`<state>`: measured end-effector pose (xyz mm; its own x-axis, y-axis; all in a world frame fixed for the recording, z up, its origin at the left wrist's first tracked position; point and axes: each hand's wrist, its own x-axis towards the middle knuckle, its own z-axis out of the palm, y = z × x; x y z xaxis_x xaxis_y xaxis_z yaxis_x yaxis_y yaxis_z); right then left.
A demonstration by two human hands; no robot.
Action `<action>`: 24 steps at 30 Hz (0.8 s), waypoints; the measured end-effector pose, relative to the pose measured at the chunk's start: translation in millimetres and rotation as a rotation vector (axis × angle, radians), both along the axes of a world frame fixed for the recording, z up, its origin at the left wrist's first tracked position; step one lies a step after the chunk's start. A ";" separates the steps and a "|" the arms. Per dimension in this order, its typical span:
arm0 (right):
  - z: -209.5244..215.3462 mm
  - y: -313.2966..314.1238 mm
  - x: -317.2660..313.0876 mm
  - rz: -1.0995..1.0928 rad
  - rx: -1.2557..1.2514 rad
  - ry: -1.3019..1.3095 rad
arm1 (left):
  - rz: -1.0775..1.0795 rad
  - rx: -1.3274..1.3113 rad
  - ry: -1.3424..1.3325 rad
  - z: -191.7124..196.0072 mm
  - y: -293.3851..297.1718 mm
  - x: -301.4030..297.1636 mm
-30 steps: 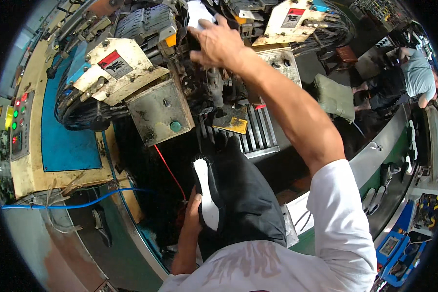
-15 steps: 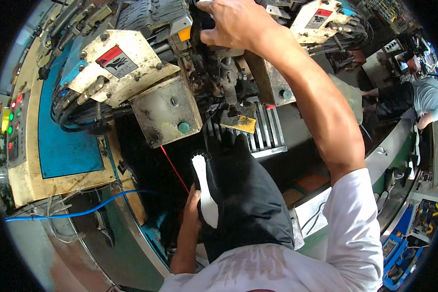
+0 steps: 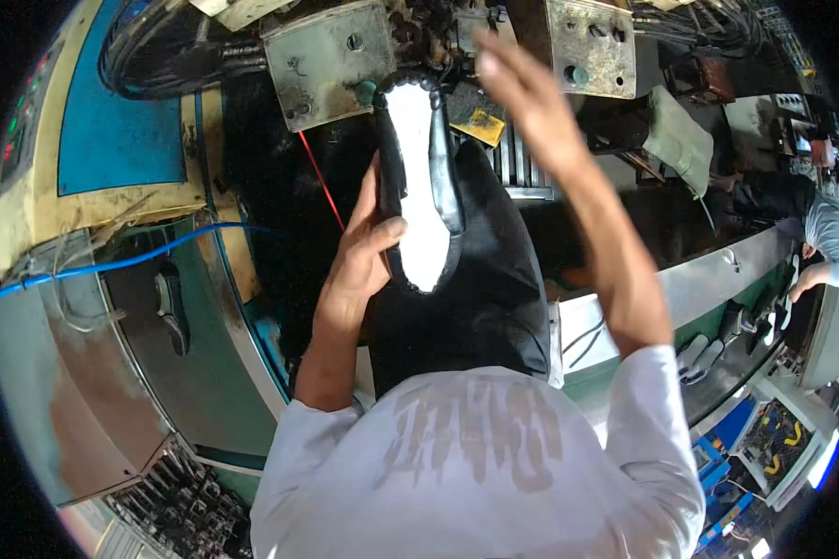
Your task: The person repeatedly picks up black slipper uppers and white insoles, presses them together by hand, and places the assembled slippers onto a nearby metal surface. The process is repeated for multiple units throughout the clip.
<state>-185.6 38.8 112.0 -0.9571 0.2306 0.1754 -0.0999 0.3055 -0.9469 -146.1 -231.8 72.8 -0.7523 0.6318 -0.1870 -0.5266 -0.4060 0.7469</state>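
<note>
My left hand [image 3: 359,256] is closed around the side of a black shoe upper [image 3: 446,186], its thumb resting on the white insole board [image 3: 418,186]. The upper is bottom up, with a pleated toe edge pointing at the machine [image 3: 331,65]; whether a last is inside is hidden. Slightly blurred, my right hand [image 3: 536,102] is raised to the right of the shoe upper, fingers stretched out and apart from it. Nothing shows in that hand.
Metal blocks of the machine stand close on both sides ahead. A yellow plate [image 3: 481,127] lies by a slatted grate. On the left a blue hose [image 3: 158,250] crosses a green conveyor. At the far right another person [image 3: 820,228] handles items beside a belt carrying shoes.
My left hand has lifted the shoe upper forward to the machine's front. My right hand has come back from the machine's top, and my view has tilted down toward my body.
</note>
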 end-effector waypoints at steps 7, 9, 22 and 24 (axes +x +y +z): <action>-38.7 -84.9 99.8 -0.098 -1.244 -0.334 | -0.047 -0.355 0.295 18.3 -6.9 63.2; -50.2 -93.3 108.3 -0.059 -1.242 -0.283 | -0.034 -0.309 0.298 25.2 -14.0 72.4; -63.2 -207.1 127.4 0.400 -0.580 -0.544 | 0.284 -0.495 -0.061 -4.8 -166.7 117.1; -59.3 -188.1 136.2 0.383 -0.614 -0.583 | 0.413 -0.832 -0.078 -25.3 -212.0 100.2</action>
<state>-49.4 -149.3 52.7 -0.8859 -0.2258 -0.4053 0.4519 -0.2218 -0.8641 -45.9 -443.8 47.4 -0.8540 -0.0429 -0.5185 -0.5203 0.0776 0.8505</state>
